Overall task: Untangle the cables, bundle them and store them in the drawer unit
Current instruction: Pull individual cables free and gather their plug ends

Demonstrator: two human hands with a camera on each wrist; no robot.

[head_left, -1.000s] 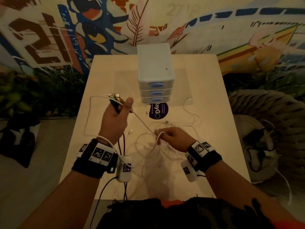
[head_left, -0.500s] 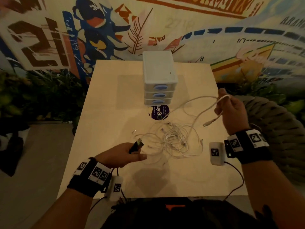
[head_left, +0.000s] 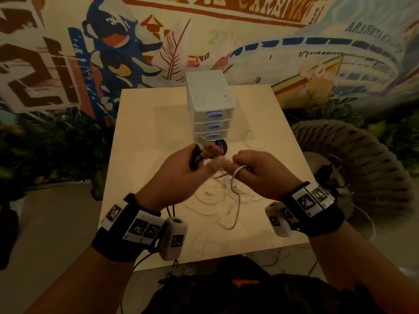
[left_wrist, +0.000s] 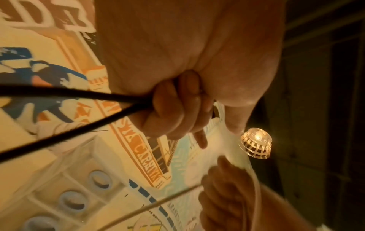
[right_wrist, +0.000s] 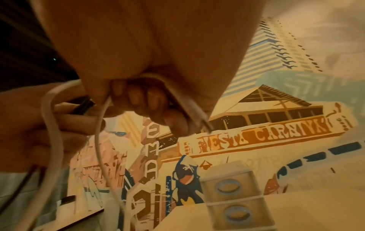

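Cables (head_left: 217, 196) tangled on worktop (head_left: 140, 137), strands blurred. Left hand (head_left: 179, 175) fingers curl round black cable (left_wrist: 59, 93); right hand (head_left: 260, 173) fingers grip white cable (right_wrist: 49, 125). Drawer unit (head_left: 209, 103) behind; sticker half hidden. Mural reads "FIESTA CARNIVAL".

- The head camera looks forward and down from above my chest, taking in the table (head_left: 145, 200), both my wrists and the mural wall (head_left: 56, 53) beyond.
- The left wrist camera sits close under my palm, facing along my curled fingers (left_wrist: 171, 112).
- The right wrist camera does the same.
- All three views share the drawer unit (head_left: 209, 103) and the mural.
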